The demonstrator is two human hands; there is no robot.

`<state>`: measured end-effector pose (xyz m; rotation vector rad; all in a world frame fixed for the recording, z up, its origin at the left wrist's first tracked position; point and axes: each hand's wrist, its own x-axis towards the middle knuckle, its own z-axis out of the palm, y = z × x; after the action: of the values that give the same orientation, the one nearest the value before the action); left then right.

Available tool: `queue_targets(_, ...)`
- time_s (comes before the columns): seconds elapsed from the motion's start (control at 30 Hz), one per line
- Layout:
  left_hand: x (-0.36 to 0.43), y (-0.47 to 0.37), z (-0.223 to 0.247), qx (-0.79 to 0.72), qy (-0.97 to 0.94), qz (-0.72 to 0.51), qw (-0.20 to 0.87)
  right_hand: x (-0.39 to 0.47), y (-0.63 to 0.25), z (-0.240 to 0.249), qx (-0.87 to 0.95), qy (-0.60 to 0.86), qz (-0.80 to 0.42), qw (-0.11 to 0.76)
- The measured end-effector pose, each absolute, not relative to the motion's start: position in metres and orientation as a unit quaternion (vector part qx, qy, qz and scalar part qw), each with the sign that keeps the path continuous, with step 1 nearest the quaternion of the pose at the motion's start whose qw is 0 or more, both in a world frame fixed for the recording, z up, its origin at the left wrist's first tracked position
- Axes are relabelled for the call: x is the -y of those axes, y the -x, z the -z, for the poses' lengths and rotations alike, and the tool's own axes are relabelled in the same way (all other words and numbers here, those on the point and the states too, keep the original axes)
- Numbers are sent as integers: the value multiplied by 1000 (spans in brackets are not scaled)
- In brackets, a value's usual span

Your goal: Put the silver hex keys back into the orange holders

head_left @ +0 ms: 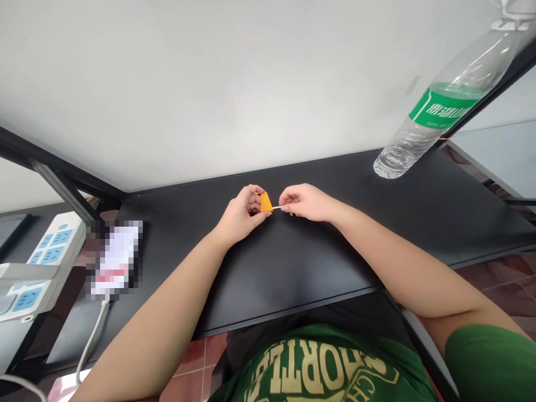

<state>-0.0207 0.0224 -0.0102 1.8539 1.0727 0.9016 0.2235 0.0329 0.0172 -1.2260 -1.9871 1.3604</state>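
Over the middle of the black table, my left hand point(247, 211) is closed on a small orange piece point(266, 202), with the thumb below it and the fingers behind. A thin white stick point(277, 207) runs from the lower right corner of the orange piece to the fingertips of my right hand point(304, 202), which pinch it. A bit of orange shows under my right fingers, too small to make out. Whether the stick enters the orange piece or only touches it, I cannot tell.
A black table point(276, 262) stands against a pale wall. At its back right is a water bottle point(412, 137) with a green label. On the left lie a blurred phone-like object point(117, 257) with a white cable point(97, 329) and a white power strip point(58, 251).
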Motion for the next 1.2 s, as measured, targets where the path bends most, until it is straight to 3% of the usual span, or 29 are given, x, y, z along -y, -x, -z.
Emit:
queue_targets(0.33, -18, 21, 4, -448, -788, -302, 297, -20, -208, -7, 865, 340, -253, 268)
queue_targets(0.6, -15, 17, 1, -477, -796, -269, 257, -20, -204, -6, 852, 356, -248, 292)
queue_targets(0.7, -15, 18, -1, -501, -792, -261, 234, -28, -217, -9, 854, 418, -188, 245)
queue_targets(0.83, -15, 19, -3, -518, -789, -246, 223, -39, -232, -12, 871, 465, -116, 103)
queue_targets(0.93, -15, 19, -5, -527, -796, -220, 200, -41, -232, -14, 874, 473, -92, 61)
queue_targets(1.07, -17, 21, -4, -525, -809, -212, 156, -37, -226, -17, 880, 467, -73, 50)
queue_targets(1.2, -17, 21, -2, -513, -814, -222, 155, -29, -220, -23, 877, 445, -140, 112)
